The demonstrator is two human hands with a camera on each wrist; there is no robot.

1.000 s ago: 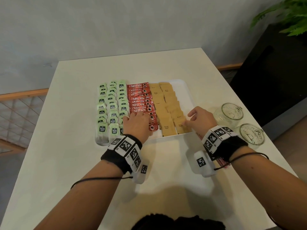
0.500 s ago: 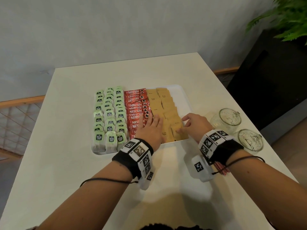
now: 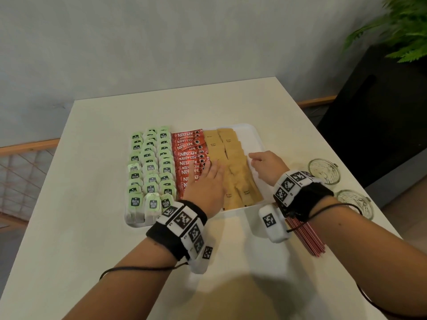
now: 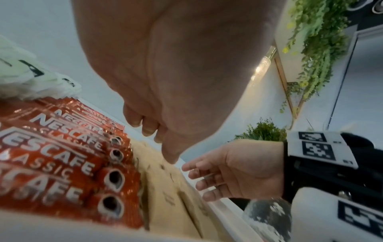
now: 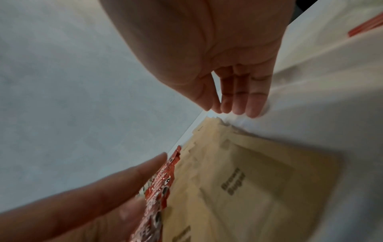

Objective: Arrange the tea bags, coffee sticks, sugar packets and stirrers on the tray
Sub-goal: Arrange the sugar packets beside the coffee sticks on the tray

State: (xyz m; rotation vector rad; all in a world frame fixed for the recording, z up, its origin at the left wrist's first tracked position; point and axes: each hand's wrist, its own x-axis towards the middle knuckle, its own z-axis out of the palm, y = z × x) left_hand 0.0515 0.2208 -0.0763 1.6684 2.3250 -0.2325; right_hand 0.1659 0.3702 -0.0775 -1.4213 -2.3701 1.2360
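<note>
Now both hands are open, the left hand [image 3: 208, 181] flat on the coffee sticks [image 3: 188, 153] and sugar packets [image 3: 233, 162] on the tray [image 3: 256, 139], while the stirrers [image 3: 307, 236] lie on the table under the right hand's [image 3: 265, 166] wrist, nearer to it.

Head view high, angled down over the tray [image 3: 258, 137]; both wrist views low, close, sharing its packets
</note>
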